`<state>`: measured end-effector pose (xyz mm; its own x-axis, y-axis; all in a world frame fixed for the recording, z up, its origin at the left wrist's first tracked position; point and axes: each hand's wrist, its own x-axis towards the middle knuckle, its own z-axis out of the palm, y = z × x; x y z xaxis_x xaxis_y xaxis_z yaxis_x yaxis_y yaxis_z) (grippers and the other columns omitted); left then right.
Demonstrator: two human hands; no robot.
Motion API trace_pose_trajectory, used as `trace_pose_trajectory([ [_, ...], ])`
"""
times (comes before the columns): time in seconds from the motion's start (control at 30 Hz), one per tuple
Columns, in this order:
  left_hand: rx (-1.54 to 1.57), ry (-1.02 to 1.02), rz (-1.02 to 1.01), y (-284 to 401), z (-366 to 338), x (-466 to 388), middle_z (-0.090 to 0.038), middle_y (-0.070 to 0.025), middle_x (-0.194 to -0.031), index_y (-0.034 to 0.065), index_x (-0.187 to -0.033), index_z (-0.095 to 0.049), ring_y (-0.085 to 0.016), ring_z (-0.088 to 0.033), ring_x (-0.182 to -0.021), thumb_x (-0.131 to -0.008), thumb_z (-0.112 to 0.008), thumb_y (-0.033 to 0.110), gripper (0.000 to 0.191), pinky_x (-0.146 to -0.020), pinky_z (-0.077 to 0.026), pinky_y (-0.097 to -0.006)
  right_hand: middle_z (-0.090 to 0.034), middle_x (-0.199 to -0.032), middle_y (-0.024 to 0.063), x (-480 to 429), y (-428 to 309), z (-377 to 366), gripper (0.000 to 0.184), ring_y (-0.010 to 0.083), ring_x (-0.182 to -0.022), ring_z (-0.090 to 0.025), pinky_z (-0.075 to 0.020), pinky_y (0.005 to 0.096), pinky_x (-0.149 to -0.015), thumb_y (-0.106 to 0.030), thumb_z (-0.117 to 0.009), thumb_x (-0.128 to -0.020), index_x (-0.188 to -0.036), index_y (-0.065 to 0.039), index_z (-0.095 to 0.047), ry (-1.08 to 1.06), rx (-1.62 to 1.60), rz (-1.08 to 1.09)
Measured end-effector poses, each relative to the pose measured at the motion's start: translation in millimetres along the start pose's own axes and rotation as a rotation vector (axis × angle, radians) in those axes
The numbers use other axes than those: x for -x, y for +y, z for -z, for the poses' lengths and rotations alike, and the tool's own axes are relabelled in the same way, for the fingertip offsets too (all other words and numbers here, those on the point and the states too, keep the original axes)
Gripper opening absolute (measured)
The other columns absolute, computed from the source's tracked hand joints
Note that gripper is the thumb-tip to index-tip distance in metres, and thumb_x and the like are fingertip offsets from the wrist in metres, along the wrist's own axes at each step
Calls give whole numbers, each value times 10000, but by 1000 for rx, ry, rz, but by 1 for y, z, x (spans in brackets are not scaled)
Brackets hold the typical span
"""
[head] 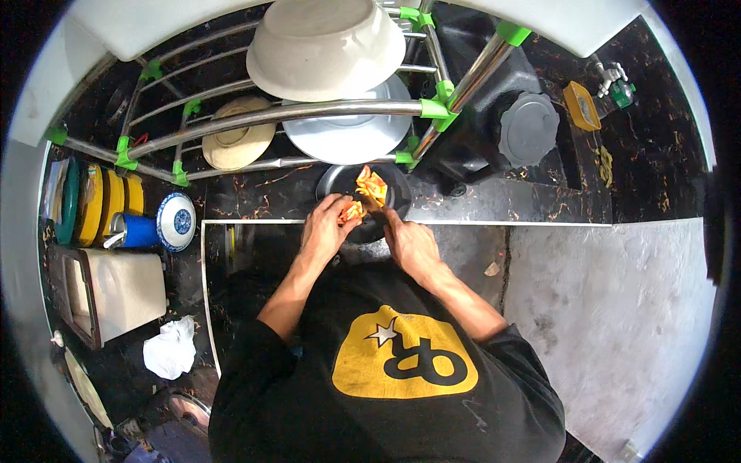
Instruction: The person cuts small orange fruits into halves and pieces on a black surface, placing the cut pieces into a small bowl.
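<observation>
A round black pan or plate (333, 182) rests at the counter's front edge, partly hidden by my hands. My left hand (324, 228) pinches a crumpled orange-and-yellow piece (352, 213) over its near left side. Another, larger orange-and-yellow piece (372, 185) lies toward the back of the black dish; I cannot tell what either one is made of. My right hand (412, 246) is at the dish's right side, index finger pointing toward the larger piece. Something brownish and blurred shows by that fingertip, and the other right fingers are hidden beneath the hand.
Above the dish, a steel rack (347, 110) with green joints carries a large cream bowl (324, 52). A black sink (463, 144) with a grey scalloped lid (528, 130) is at right. Left are upright plates (90, 202), a blue mug (139, 230) and a white bag (169, 349).
</observation>
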<state>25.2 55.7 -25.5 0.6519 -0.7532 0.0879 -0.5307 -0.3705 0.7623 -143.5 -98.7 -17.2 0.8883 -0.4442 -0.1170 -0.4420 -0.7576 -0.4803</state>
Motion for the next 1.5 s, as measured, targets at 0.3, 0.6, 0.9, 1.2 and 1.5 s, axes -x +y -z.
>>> trace_pose_trajectory([
  [0.3, -102, 128, -117, 2, 1, 7, -735, -139, -1169, 15, -1165, -723, -358, -673, -1083, -838, -828, 140, 365, -982, -545, -439, -674, -675, 221, 0, -1, 2, 393, 432, -637, -683, -547, 553, -637, -187, -576, -1019, -1387, -54, -540, 12, 120, 114],
  [0.6, -59, 130, -76, -15, -17, 11, -730, -137, -1178, 11, -1138, -737, -342, -712, -1057, -890, -790, 113, 273, -918, -585, -421, -687, -715, 231, 2, -20, 15, 389, 458, -680, -689, -544, 585, -646, -187, -531, -1049, -1410, -61, -459, -10, 86, 93],
  [0.9, 94, 171, -155, 6, -3, 12, -742, -133, -1162, 0, -1119, -746, -330, -721, -1042, -886, -779, 46, 240, -912, -590, -399, -691, -725, 239, -11, -8, 2, 393, 467, -692, -696, -558, 582, -666, -168, -534, -1038, -1405, -46, -462, -105, 104, 119],
  [1.2, 64, 223, -60, 1, -11, 17, -740, -156, -1173, 1, -1093, -758, -340, -742, -1019, -867, -805, 48, 236, -868, -612, -390, -715, -862, 236, 6, -35, 15, 508, 438, -687, -716, -586, 534, -622, -130, -581, -986, -1466, -50, -433, -66, 125, 153],
  [1.5, 113, 212, -6, -1, -11, 16, -739, -162, -1158, 1, -1101, -745, -343, -747, -994, -860, -802, 51, 253, -850, -615, -390, -722, -864, 250, -3, -41, 13, 546, 450, -751, -725, -582, 553, -660, -106, -567, -962, -1482, -49, -408, -155, 56, 149],
])
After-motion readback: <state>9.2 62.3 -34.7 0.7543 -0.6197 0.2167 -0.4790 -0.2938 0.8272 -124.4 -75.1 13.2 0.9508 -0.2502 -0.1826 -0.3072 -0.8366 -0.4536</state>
